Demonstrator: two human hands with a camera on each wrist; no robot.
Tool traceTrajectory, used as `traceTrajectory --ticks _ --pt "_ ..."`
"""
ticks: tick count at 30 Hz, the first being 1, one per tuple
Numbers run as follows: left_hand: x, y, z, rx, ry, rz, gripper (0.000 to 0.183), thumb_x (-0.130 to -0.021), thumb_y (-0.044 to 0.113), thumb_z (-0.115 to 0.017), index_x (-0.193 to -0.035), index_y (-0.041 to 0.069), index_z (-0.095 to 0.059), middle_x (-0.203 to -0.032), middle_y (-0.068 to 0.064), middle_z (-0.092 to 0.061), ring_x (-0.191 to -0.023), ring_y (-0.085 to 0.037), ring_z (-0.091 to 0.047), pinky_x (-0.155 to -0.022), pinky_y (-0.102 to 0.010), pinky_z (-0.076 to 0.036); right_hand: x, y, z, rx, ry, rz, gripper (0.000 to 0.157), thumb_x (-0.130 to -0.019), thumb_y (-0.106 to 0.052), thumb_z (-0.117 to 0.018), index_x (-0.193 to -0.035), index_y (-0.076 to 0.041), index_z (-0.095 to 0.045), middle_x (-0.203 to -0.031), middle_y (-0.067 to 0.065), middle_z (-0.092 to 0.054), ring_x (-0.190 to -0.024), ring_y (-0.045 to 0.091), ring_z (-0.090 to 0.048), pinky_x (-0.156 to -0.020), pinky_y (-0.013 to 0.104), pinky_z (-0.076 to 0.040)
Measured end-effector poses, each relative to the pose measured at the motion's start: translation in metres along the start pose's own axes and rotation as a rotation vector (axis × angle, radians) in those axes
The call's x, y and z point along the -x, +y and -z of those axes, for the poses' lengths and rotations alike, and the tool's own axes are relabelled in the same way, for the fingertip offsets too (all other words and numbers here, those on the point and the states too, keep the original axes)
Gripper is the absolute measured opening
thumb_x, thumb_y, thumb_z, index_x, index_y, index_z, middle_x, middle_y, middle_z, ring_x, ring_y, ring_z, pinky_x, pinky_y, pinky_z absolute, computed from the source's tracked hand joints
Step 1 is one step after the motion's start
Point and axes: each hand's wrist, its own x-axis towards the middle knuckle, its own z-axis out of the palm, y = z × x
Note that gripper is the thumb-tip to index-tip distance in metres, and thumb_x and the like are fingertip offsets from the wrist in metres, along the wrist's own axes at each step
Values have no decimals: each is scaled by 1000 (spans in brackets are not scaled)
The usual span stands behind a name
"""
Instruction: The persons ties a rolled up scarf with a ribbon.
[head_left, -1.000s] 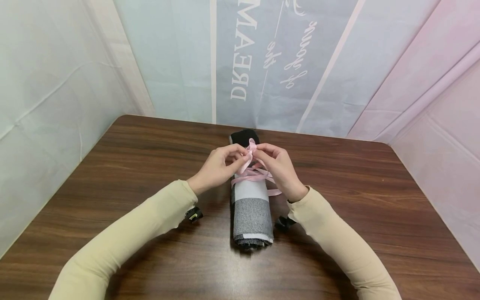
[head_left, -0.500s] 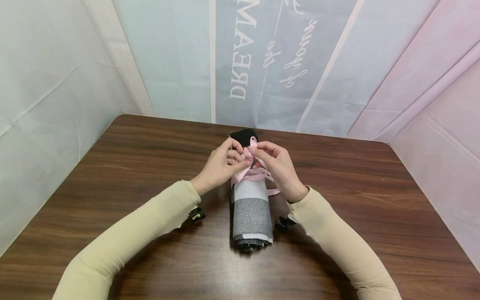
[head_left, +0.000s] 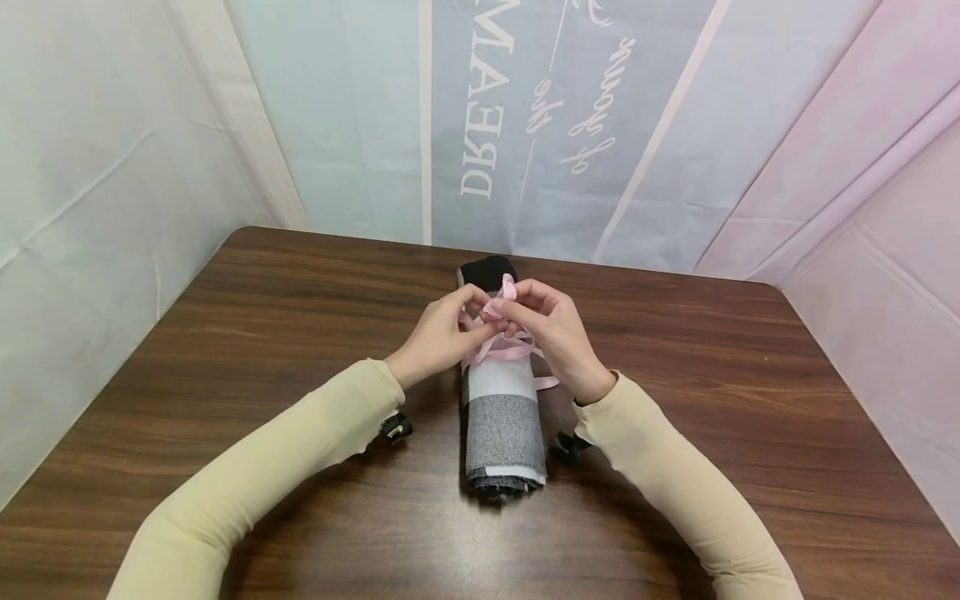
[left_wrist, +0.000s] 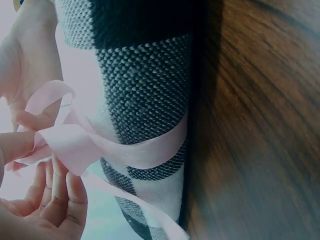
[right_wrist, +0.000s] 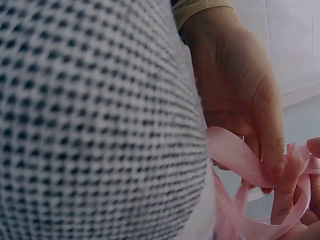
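My left hand (head_left: 431, 337) had its thumb and fingers bent in toward each other, with a fold of the pink ribbon (left_wrist: 150, 152) nipped between the tips. My right hand (head_left: 564, 337) was close beside it, fingers likewise bent, pinching the ribbon between thumb and forefinger so that a small loop stood up above the tips. Just under both hands lay the cloth roll (head_left: 504, 429), black, white and grey checked, its length pointing away from me. The ribbon passed round the roll in its far half, and a slack length stuck out on the right side.

As I judged it, the rolling was done and the ribbon was round the cloth; the tying was part-way. I could see loops between my fingers but no finished bow, and the knot, mostly hidden by my fingers, seemed not yet drawn tight. Tightening it and settling the loose lengths looked to be what was left.

I saw no container; the nearest thing to one was the ribbon's band, which had the roll inside it.

The roll rested on the brown wooden table (head_left: 300, 283), and beyond that hung a pale backdrop (head_left: 367, 125) with mirrored lettering.
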Motion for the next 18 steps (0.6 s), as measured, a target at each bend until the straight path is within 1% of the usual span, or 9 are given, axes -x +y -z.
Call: traceTrajectory --ticks 5,11,15,18 --pt "-2 1 0 -29 -3 -29 21 -87 20 -69 -105 10 -67 -92 -8 -66 -68 -12 -60 -55 -24 -48 0 0 0 16 -5 5 6 -87 -8 -67 -88 -8 -61 -82 1 -70 -63 12 -57 -63 24 -50" --pt "-2 2 -1 -19 -12 -34 17 -87 17 -69 -102 8 -68 -87 -6 -70 -70 -11 -61 -60 -23 -49 1 -3 -1 7 -6 11 5 -88 -6 -65 -86 -8 -61 -83 1 -69 -63 13 -57 -63 24 -50" --pt "-2 0 -1 -9 16 -63 14 -86 11 -69 -98 5 -68 -83 -7 -70 -68 -10 -60 -61 -21 -47 2 -3 -1 9 7 7 6 -88 -7 -64 -84 -8 -59 -81 1 -66 -61 14 -57 -64 25 -50" --pt "-2 -1 0 -2 39 -80 13 -85 7 -66 -98 4 -68 -77 -6 -67 -63 -9 -56 -56 -20 -43 3 -4 -2 14 18 4 9 -87 -9 -65 -82 -9 -58 -79 0 -63 -59 13 -56 -65 25 -50"
